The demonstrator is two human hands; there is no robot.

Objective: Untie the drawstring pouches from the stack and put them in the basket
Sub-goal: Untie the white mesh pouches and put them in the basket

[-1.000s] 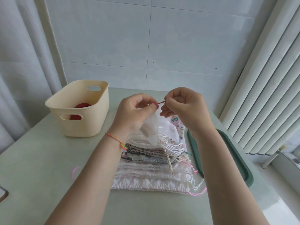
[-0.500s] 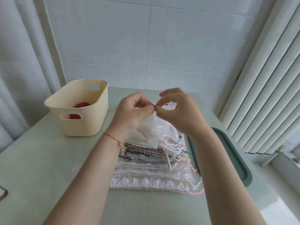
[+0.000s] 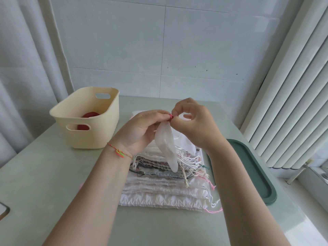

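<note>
I hold the sheer white pouch [image 3: 166, 144] above the stack [image 3: 165, 183], my left hand [image 3: 142, 130] pinching its neck and my right hand [image 3: 193, 121] pinching the red drawstring knot [image 3: 171, 116]. Step: untying. Next, loosen the knot, then transfer to the basket [image 3: 85, 119].
</note>
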